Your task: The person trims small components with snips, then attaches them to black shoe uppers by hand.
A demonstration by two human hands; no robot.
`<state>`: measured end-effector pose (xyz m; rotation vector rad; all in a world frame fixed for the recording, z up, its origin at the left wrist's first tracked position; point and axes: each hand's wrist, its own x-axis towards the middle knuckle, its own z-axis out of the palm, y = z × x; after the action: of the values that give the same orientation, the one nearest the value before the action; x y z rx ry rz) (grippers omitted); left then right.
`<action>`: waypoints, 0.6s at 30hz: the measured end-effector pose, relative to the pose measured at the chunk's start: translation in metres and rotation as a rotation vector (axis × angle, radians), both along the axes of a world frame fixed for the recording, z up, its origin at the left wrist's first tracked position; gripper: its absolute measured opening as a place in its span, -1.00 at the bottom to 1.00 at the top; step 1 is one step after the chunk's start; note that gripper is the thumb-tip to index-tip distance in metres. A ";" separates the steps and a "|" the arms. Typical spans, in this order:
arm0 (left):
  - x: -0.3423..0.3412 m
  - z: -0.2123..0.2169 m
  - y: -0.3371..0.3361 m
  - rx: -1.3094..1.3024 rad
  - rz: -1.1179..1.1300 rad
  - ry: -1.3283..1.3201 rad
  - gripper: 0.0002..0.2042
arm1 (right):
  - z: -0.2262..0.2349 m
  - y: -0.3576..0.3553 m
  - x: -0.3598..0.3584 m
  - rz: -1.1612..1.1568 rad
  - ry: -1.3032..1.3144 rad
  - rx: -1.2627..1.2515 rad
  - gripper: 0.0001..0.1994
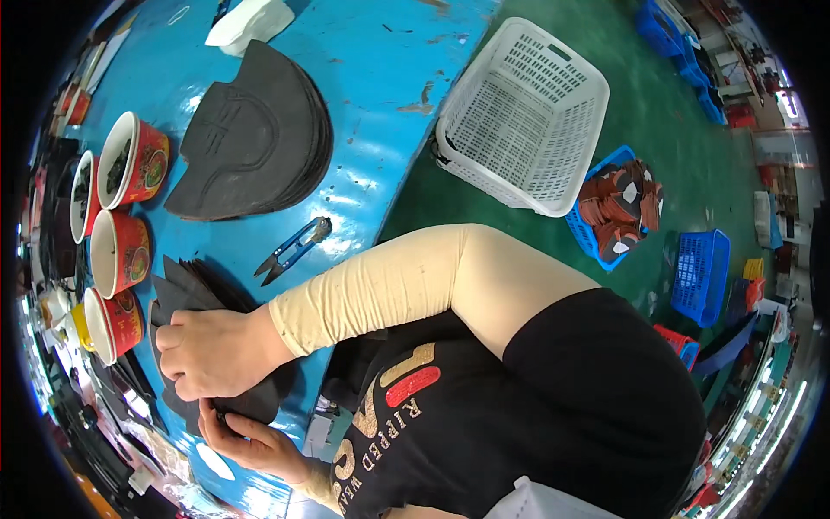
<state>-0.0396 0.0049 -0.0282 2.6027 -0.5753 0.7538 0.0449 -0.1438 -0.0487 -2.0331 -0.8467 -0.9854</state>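
Note:
A small stack of dark grey flat cut pieces (194, 285) lies fanned on the blue table under both my hands. My right hand (212, 353), in a beige sleeve, rests on these pieces with its fingers curled closed; whatever is in them is hidden. Just below it, my left hand (255, 445) has its thumb and fingers closed at the near edge of the pieces, with a bit of dark material between them. Blue-handled thread snips (298, 249) lie beside my right wrist. Farther up sits a neat, thicker stack of dark half-round pieces (255, 134) with a stitched or embossed line.
Several red-and-white paper tubs (119, 253) stand along the left, some containing dark bits. A white cloth-like bundle (251, 24) lies at the table's far end. Beyond the table edge are a white plastic basket (527, 112), a blue crate of brown pieces (616, 208) and another blue crate (700, 275).

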 end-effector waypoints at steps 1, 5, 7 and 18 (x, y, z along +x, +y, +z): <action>-0.001 0.001 -0.001 -0.012 0.005 -0.008 -0.70 | 0.000 -0.002 0.000 0.001 -0.008 0.017 -0.85; -0.005 -0.007 0.000 -0.161 0.014 0.039 -0.75 | -0.003 0.001 0.002 0.053 -0.060 0.132 -0.86; -0.002 -0.006 -0.001 -0.128 -0.020 0.053 -0.70 | 0.000 -0.009 -0.002 0.125 0.037 0.069 -0.88; -0.008 0.002 -0.015 -0.170 -0.005 -0.063 -0.73 | 0.032 -0.038 -0.012 0.218 0.368 0.187 -0.78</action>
<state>-0.0473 -0.0099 -0.0265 2.4283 -0.5119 0.8467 0.0329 -0.1818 -0.0166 -1.8384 -0.7276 -0.5261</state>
